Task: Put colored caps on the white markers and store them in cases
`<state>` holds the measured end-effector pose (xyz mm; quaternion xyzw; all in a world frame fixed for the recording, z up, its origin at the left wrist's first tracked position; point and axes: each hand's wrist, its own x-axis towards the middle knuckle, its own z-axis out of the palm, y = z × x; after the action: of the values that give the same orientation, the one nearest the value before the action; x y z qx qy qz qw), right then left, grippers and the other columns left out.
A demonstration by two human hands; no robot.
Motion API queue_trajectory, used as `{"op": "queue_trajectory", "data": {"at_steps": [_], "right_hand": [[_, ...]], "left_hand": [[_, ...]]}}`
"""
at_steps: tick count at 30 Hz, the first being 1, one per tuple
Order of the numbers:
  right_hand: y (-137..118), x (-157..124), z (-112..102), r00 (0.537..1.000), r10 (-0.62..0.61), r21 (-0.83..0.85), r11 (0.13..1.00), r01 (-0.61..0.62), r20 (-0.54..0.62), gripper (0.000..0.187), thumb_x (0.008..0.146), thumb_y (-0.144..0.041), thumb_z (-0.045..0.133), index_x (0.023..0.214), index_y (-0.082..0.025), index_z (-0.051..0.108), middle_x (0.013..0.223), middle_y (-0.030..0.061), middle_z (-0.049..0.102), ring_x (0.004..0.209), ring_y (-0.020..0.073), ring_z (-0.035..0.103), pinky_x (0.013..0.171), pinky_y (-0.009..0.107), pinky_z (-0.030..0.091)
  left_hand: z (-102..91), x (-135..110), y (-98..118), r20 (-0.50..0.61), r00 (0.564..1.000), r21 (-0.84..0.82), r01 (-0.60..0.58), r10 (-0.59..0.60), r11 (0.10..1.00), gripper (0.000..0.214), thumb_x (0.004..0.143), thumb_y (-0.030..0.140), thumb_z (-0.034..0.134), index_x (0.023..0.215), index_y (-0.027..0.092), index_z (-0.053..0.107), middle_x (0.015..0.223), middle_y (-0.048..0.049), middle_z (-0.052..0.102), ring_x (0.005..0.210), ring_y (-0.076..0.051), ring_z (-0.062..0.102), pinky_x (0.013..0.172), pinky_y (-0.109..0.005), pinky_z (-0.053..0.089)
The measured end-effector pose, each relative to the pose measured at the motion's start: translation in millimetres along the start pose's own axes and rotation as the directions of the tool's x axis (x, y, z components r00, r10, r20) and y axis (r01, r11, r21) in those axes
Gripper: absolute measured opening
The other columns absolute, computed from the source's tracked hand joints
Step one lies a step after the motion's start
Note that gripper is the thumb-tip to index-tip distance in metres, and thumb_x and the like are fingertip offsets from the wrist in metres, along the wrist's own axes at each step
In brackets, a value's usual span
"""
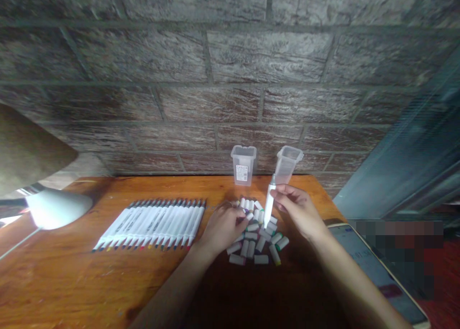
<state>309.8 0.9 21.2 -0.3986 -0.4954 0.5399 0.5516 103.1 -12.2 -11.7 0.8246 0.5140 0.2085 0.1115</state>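
Plainly, marker (pixel 269 205) stands upright in right grip (pixel 300 214)

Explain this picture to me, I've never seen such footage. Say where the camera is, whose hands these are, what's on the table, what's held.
There is no machine: one camera on a person's head looks down at their own bare hands. The right hand holds a white marker upright. The left hand rests on a pile of loose caps. On the wooden table also sit a row of markers, two clear tubs, a lamp and a phone at the right edge.
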Motion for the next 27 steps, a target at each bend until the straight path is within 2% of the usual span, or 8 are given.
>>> {"op": "queue_trajectory", "data": {"at_steps": [4,9,15,21,24,27], "right_hand": [[-0.2,-0.9,1.7,1.0,-0.001,0.001,1.0,0.001,0.021,0.027,0.067,-0.042,0.086,0.075,-0.018,0.075,0.062,-0.0042,0.056,0.055,0.0067,0.04,0.058,0.023,0.034],[2.7,0.0,-0.6,1.0,0.016,-0.002,1.0,-0.016,0.024,0.028,0.069,-0.042,0.084,0.079,-0.017,0.075,0.061,-0.0044,0.055,0.054,0.0065,0.04,0.055,0.022,0.031],[1.1,-1.1,0.5,0.999,0.01,0.0,1.0,-0.01,0.031,0.031,0.069,-0.043,0.084,0.079,-0.016,0.073,0.062,-0.0036,0.056,0.054,0.0062,0.039,0.053,0.022,0.032],[-0.3,-1.8,2.3,0.999,0.011,0.002,1.0,-0.011,0.04,0.03,0.069,-0.043,0.083,0.079,-0.016,0.073,0.063,-0.0032,0.057,0.053,0.0063,0.04,0.053,0.021,0.034],[0.7,-1.5,1.6,0.999,0.018,0.017,1.0,-0.019,0.038,0.031,0.069,-0.043,0.084,0.079,-0.016,0.073,0.063,-0.0029,0.057,0.053,0.0062,0.04,0.052,0.021,0.033],[1.4,-0.7,0.2,0.999,0.027,0.039,0.999,-0.029,0.039,0.032,0.069,-0.043,0.084,0.079,-0.016,0.072,0.062,-0.0036,0.054,0.052,0.0055,0.038,0.05,0.02,0.028]], "left_hand": [[-0.4,-0.5,0.9,-0.001,1.0,0.016,0.018,-0.018,1.0,0.022,0.091,0.026,0.061,0.074,0.02,0.073,0.087,-0.0055,0.072,0.09,-0.022,0.064,0.083,-0.033,0.046],[-1.5,-2.9,-1.5,-0.031,0.999,0.029,0.035,-0.034,0.999,0.018,0.091,0.024,0.061,0.081,0.022,0.075,0.09,-0.0052,0.073,0.094,-0.021,0.064,0.088,-0.033,0.046],[0.1,-1.9,2.0,-0.027,0.999,0.014,0.019,-0.019,1.0,0.023,0.093,0.036,0.061,0.083,0.022,0.076,0.095,-0.0062,0.074,0.099,-0.023,0.064,0.091,-0.035,0.046],[1.1,-0.4,2.3,-0.033,0.999,0.015,-0.013,0.013,1.0,0.023,0.093,0.03,0.06,0.077,0.02,0.073,0.088,-0.0066,0.073,0.09,-0.022,0.065,0.085,-0.035,0.046],[-2.9,-1.5,1.3,-0.06,0.998,-0.008,-0.008,0.008,1.0,0.018,0.093,0.026,0.059,0.082,0.02,0.073,0.091,-0.0064,0.074,0.09,-0.022,0.065,0.084,-0.035,0.046],[-5.8,-4.2,-3.0,-0.093,0.995,-0.044,0.022,-0.026,0.999,0.018,0.095,0.029,0.057,0.092,0.022,0.073,0.098,-0.0058,0.075,0.095,-0.024,0.066,0.087,-0.037,0.047]]}}
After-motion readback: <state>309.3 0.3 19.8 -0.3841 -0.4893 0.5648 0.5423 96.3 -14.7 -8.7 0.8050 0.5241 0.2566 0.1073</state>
